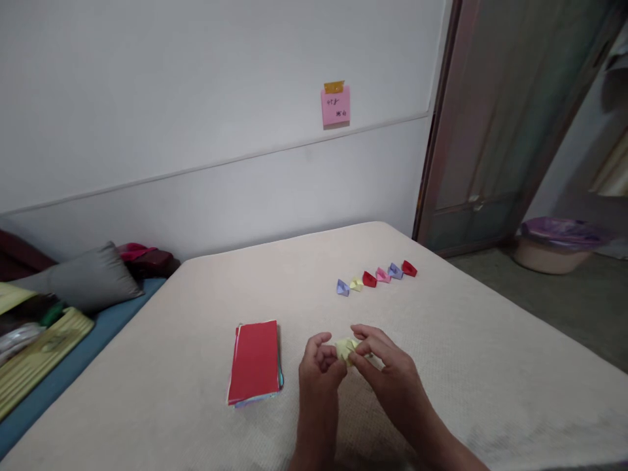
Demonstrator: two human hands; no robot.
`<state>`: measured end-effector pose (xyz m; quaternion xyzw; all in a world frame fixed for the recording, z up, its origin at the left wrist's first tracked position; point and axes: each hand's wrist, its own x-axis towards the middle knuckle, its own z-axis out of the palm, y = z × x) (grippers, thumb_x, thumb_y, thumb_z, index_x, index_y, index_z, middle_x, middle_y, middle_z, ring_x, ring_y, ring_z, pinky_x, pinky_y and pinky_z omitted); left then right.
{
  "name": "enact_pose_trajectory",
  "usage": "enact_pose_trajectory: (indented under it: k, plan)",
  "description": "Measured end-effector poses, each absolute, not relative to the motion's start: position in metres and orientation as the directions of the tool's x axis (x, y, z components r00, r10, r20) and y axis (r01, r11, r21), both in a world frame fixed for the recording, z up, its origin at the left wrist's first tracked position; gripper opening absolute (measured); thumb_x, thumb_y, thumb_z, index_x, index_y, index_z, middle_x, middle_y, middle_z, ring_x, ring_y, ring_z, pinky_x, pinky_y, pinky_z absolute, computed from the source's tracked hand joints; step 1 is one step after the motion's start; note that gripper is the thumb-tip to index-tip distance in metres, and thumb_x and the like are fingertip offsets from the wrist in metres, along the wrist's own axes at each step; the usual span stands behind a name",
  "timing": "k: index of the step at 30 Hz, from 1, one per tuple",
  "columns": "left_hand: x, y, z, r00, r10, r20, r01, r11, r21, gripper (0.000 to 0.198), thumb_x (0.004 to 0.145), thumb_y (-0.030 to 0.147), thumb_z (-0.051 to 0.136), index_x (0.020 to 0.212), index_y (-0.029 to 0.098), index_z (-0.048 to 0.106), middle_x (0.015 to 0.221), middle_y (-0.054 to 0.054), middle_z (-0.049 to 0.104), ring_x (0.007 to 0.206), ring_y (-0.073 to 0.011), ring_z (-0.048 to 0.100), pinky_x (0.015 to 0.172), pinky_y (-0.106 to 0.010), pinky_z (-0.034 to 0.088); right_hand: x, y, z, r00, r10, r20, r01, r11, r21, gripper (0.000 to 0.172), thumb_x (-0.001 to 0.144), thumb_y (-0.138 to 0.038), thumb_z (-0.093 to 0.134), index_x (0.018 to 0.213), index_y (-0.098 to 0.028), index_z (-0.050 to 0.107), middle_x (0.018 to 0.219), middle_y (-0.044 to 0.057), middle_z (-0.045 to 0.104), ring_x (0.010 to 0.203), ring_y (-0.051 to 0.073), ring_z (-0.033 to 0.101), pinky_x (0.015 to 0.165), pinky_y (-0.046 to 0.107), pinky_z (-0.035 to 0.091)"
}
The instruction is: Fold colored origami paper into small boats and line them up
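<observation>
Between my two hands is a small piece of folded pale yellow paper point(345, 349), held just above the table. My left hand point(321, 366) pinches its left side with thumb and fingers. From the right, the fingertips of my right hand point(385, 360) grip the same paper, covering part of it. Beyond my hands, a slanting row of several small folded paper boats point(369, 279) in blue, yellow, red and pink rests on the table. To the left of my hands lies a stack of coloured paper point(255, 362), a red sheet on top.
The cream-covered table point(196, 314) reaches back to a white wall with a pink note point(336, 106) taped on it. At left are a grey cushion point(93, 278) and a yellow slatted item point(42, 356). A lined bin point(557, 245) stands on the floor at right.
</observation>
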<state>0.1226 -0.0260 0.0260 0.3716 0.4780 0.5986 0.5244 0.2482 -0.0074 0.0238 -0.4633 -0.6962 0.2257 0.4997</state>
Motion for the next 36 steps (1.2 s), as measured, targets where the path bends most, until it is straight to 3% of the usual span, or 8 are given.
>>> enact_pose_trajectory:
  k: [5,14,21,25,28,32,36]
  plan:
    - [0.125,-0.028,0.026,-0.204,0.978,0.041,-0.181,-0.079,0.980,0.034,0.076,0.017,0.057,0.109,0.018,0.049,0.073,0.003,0.052,0.068,-0.0114,0.050,0.065,-0.024,0.041,0.247,-0.006,0.023,-0.055,0.861,0.505,0.437,0.476,-0.763,0.014,0.081,-0.019,0.053,0.067,-0.022,0.053,0.110,0.010,0.063,0.103,0.024,0.060,0.083,0.037,0.049]
    - [0.126,-0.030,0.030,-0.207,0.977,0.049,-0.080,-0.067,0.994,0.031,0.079,0.022,0.058,0.108,0.018,0.050,0.071,0.004,0.048,0.065,-0.0106,0.047,0.063,-0.022,0.038,0.246,-0.007,0.022,-0.060,0.874,0.483,0.475,0.451,-0.756,0.016,0.086,-0.022,0.049,0.072,-0.022,0.058,0.108,0.009,0.063,0.106,0.025,0.058,0.083,0.038,0.048]
    - [0.125,-0.028,0.029,-0.210,0.977,0.026,-0.091,-0.046,0.995,0.034,0.076,0.016,0.056,0.109,0.017,0.050,0.068,0.005,0.047,0.062,-0.0103,0.046,0.061,-0.021,0.038,0.242,-0.012,0.021,-0.056,0.830,0.554,0.448,0.517,-0.729,0.020,0.086,-0.019,0.049,0.069,-0.021,0.058,0.111,0.010,0.061,0.106,0.024,0.057,0.083,0.036,0.049]
    - [0.122,-0.026,0.026,-0.297,0.952,0.080,0.025,-0.076,0.997,0.031,0.077,0.014,0.052,0.108,0.017,0.052,0.067,0.005,0.049,0.062,-0.0107,0.049,0.063,-0.022,0.040,0.242,-0.011,0.023,-0.033,0.779,0.626,0.494,0.557,-0.668,0.019,0.087,-0.019,0.048,0.072,-0.021,0.058,0.106,0.010,0.062,0.101,0.023,0.059,0.080,0.034,0.049]
    - [0.119,-0.027,0.026,-0.328,0.940,0.097,0.082,-0.074,0.994,0.032,0.077,0.016,0.053,0.109,0.017,0.053,0.079,0.000,0.056,0.071,-0.0130,0.055,0.067,-0.023,0.045,0.245,-0.011,0.026,-0.039,0.712,0.701,0.595,0.581,-0.556,0.017,0.087,-0.019,0.049,0.074,-0.022,0.059,0.095,0.008,0.064,0.090,0.022,0.060,0.074,0.034,0.048]
    - [0.118,-0.033,0.031,-0.280,0.921,0.270,0.266,-0.196,0.944,0.038,0.076,0.014,0.056,0.114,0.018,0.051,0.106,-0.008,0.057,0.094,-0.0179,0.057,0.083,-0.031,0.046,0.245,-0.014,0.029,-0.129,0.610,0.782,0.645,0.650,-0.401,0.015,0.086,-0.014,0.048,0.078,-0.020,0.059,0.078,0.004,0.063,0.077,0.019,0.057,0.072,0.034,0.044]
    - [0.117,-0.037,0.034,-0.136,0.867,0.479,0.485,-0.363,0.795,0.025,0.079,0.013,0.056,0.102,0.021,0.056,0.104,-0.007,0.058,0.097,-0.0193,0.055,0.085,-0.034,0.047,0.243,-0.018,0.028,-0.220,0.552,0.805,0.614,0.719,-0.325,0.016,0.085,-0.008,0.048,0.078,-0.019,0.056,0.076,0.003,0.062,0.075,0.017,0.055,0.083,0.039,0.041]
